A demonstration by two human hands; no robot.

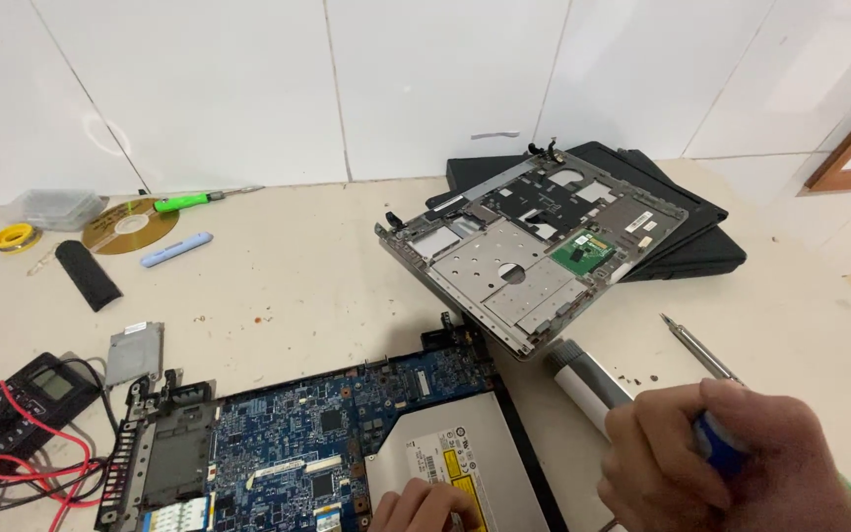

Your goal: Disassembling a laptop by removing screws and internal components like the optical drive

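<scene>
1. Down at the bottom edge, the opened laptop [347, 443] sits with its blue circuit board [297, 433] bare and the silver disc drive [455, 463] in its right half.
2. Left hand [424, 507] is only partly in view, fingertips [445, 498] curled and pressing on the drive's yellow-labelled top; it isn't wrapped around anything.
3. Right hand [721, 458] is closed in a fist around a screwdriver [716, 433] with a blue handle, just right of the laptop.
4. Poking out right beside that fist is a grey and white brush-like tool [588, 379]; can't tell if the hand grips it too. A bare metal shaft [698, 347] lies on the table [297, 266] just behind the fist.
5. Further back, the removed grey laptop cover [534, 246] leans tilted on two stacked black laptops [701, 236].
6. Off to the left: a multimeter [27, 394] with red leads, a small metal plate [135, 352], a black block [89, 274], a gold disc [130, 225], a green-handled screwdriver [194, 200], a pale blue pen [176, 249], a yellow tape roll [16, 236] and a clear plastic box [56, 207].
</scene>
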